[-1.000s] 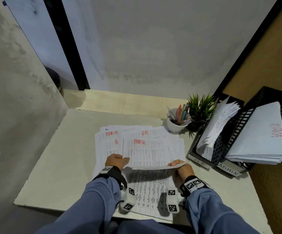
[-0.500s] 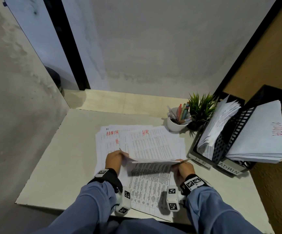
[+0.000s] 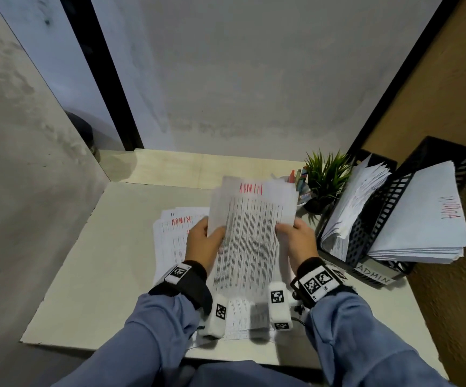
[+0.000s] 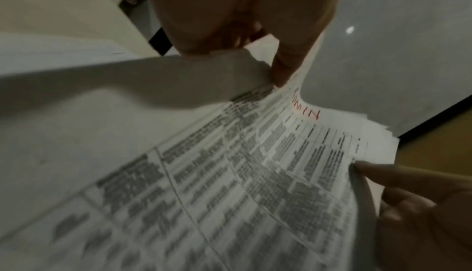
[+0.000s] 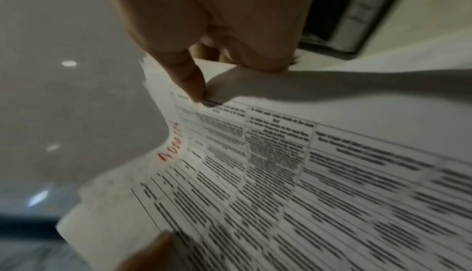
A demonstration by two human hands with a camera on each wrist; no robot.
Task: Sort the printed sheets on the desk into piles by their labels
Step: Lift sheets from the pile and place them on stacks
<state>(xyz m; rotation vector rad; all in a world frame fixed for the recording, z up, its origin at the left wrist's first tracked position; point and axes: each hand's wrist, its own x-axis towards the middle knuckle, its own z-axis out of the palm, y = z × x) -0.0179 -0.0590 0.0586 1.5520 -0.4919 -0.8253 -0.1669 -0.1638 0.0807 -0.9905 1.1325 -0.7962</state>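
A thin stack of printed sheets [image 3: 251, 227] marked ADMIN in red is raised off the desk, its top tilted away from me. My left hand [image 3: 206, 238] pinches its left edge and my right hand [image 3: 296, 236] pinches its right edge. The left wrist view shows the sheets [image 4: 255, 174] with a thumb on top, and the right wrist view shows the sheets [image 5: 281, 164] pinched the same way. More printed sheets [image 3: 173, 233], the top one also marked ADMIN, lie on the desk [image 3: 109, 261] under my hands.
Two black file trays stand at the right: one [image 3: 365, 233] full of loose sheets, one [image 3: 432, 163] labelled ADMIN with a neat pile. A small potted plant [image 3: 323, 180] and a white pen cup [image 3: 300, 188] sit behind the sheets. Walls close in left and back.
Both hands have lifted the ADMIN sheets from lying nearly flat over the desk pile to a raised, tilted position. The HR sheet seen earlier on the pile is now hidden behind them.
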